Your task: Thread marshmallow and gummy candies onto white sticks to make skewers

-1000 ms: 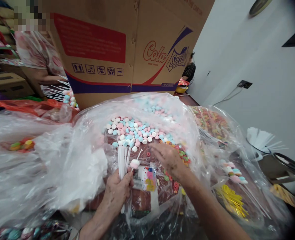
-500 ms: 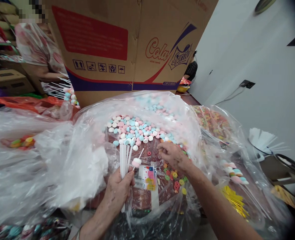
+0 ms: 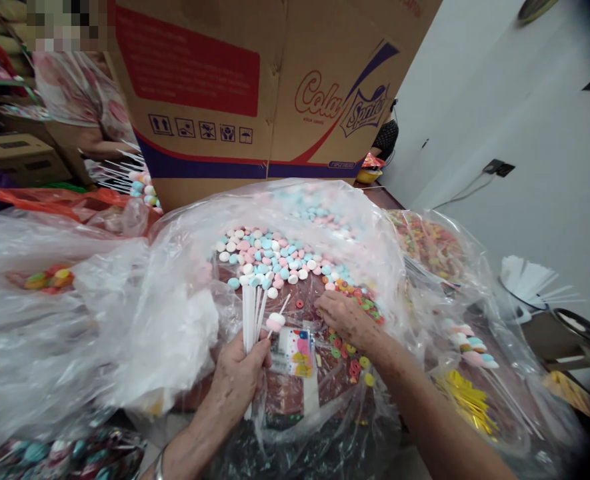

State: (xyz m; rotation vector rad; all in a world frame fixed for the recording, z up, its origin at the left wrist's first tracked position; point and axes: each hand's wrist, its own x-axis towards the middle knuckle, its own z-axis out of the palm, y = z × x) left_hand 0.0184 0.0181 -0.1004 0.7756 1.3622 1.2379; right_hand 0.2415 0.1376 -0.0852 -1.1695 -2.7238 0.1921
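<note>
A bundle of white sticks [image 3: 249, 313] stands up from my left hand [image 3: 242, 373], whose fingers are wrapped round it. One separate stick at my thumb carries white and pink candies [image 3: 275, 323]. My right hand [image 3: 342, 317] hangs over the ring candies [image 3: 363, 300], its fingers bent together; anything between the fingertips is too small to make out. Pastel round candies [image 3: 269, 257] in pink, blue and white lie on plastic sheeting beyond both hands. A printed packet [image 3: 295, 352] rests between my hands.
A large cardboard box [image 3: 215, 80] stands behind the candies. Crumpled clear plastic [image 3: 75, 320] covers the left side. At the right are yellow ties [image 3: 467, 403], skewered candies [image 3: 475, 347] and a container of white sticks [image 3: 529, 283]. A person [image 3: 75, 93] stands at the back left.
My right hand has moved slightly left and down, and its fingers look closer together. The left hand keeps its hold on the sticks. The view has shifted a little.
</note>
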